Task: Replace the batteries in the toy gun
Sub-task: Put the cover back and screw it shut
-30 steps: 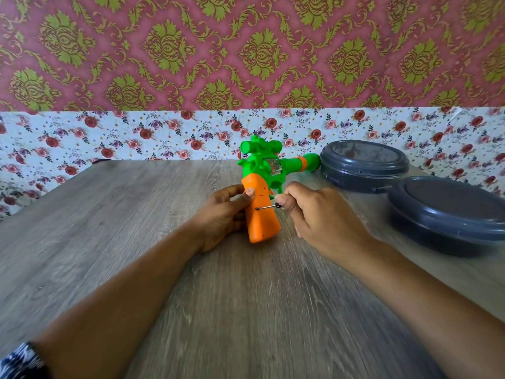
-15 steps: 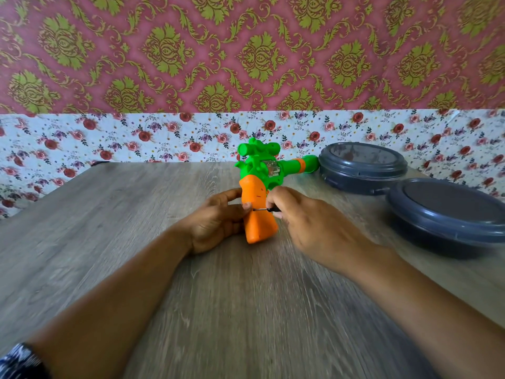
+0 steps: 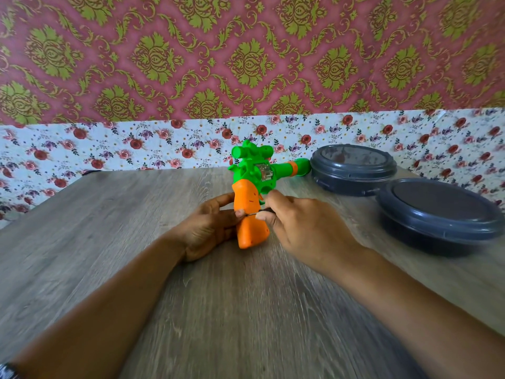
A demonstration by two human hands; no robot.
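A green toy gun (image 3: pixel 255 173) with an orange grip (image 3: pixel 250 231) stands on the wooden table (image 3: pixel 109 242), grip end down and barrel pointing right. My left hand (image 3: pixel 209 228) is wrapped around the left side of the orange grip, thumb on its front face. My right hand (image 3: pixel 306 231) pinches a small screwdriver (image 3: pixel 258 213) with a thin metal shaft, whose tip meets the grip beside my left thumb. The screwdriver's handle is mostly hidden inside my fingers.
Two round dark grey containers with lids stand on the right, one at the back (image 3: pixel 354 169) by the gun's muzzle, one nearer (image 3: pixel 437 214). A floral-papered wall (image 3: pixel 136 146) runs along the table's far edge.
The view has drifted slightly. My right hand has closed in on the grip, so less of the screwdriver's shaft shows. My left hand keeps its hold on the gun.
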